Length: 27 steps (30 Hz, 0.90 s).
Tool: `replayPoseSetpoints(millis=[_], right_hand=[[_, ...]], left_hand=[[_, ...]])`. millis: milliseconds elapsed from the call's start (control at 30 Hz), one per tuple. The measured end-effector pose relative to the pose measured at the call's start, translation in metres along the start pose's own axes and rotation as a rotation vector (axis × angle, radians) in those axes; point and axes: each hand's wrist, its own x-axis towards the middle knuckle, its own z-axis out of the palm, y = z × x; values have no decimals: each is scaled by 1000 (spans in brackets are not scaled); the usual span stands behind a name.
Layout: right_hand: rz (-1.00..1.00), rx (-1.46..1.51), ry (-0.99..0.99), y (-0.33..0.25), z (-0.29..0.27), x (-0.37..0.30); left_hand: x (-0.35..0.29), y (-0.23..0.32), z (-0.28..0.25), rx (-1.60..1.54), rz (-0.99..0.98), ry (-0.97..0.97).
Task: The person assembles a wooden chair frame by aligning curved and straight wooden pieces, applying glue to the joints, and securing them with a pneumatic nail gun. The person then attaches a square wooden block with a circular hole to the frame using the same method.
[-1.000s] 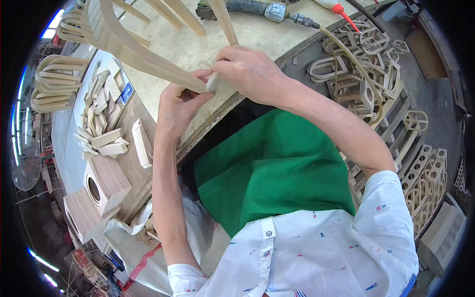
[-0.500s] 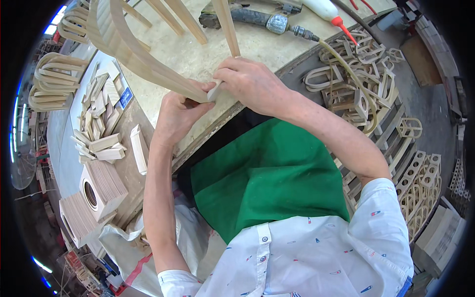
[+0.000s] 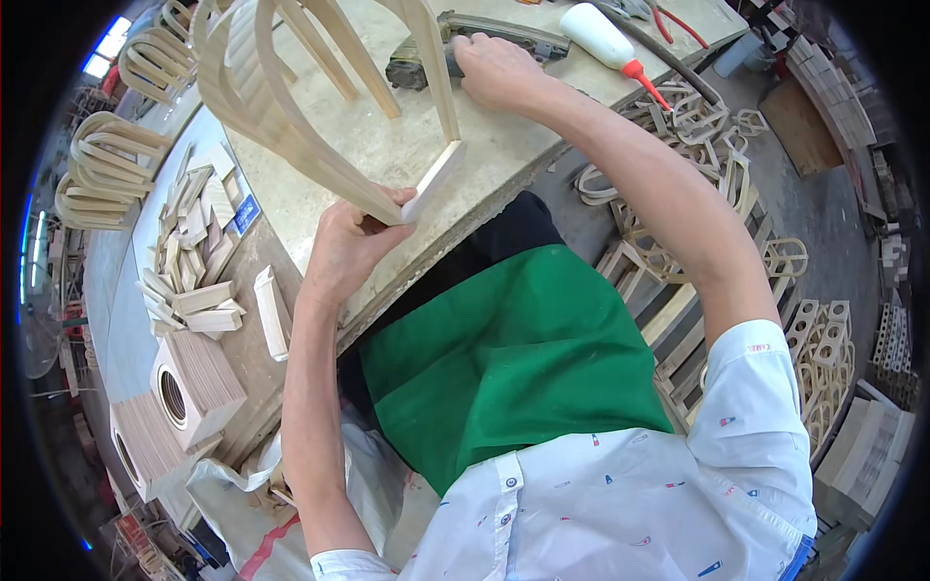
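While the left grip [image 3: 344, 250] clamps the frame [image 3: 300, 145] beside the strip [image 3: 432, 182], likely for steadiness, I cannot tell if the right grip [image 3: 502, 74], at one o'clock, holds the tool [image 3: 408, 70].

Light at the Edge of a Packed Workshop

Around me, a bright pane [image 3: 105, 48] shines at the far left, with a thin light strip [image 3: 37, 235] glowing below it against a dark, cluttered stretch of the room. A pale bench [image 3: 494, 155], its front edge rough, stands near the middle. To the right, grey floor [image 3: 857, 261] runs past wooden slats [image 3: 668, 315], a brown board [image 3: 804, 126] and pale boxes [image 3: 867, 460]. Farther details at the left are too dim to tell.
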Motion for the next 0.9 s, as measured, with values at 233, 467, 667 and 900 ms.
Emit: replayPoseSetpoints(millis=[233,467,667,900], right_hand=[[26,108,218,30,-69,-5],[374,1107,74,-22,-151,-154],[621,1841,125,-89,-67,-218],[666,2050,93,-120,-27,-231]], left_hand=[[4,10,3,102,2,-3],[1,0,0,117,66,14],[0,3,0,102,10,14],[-3,3,-1,18,-31,17]])
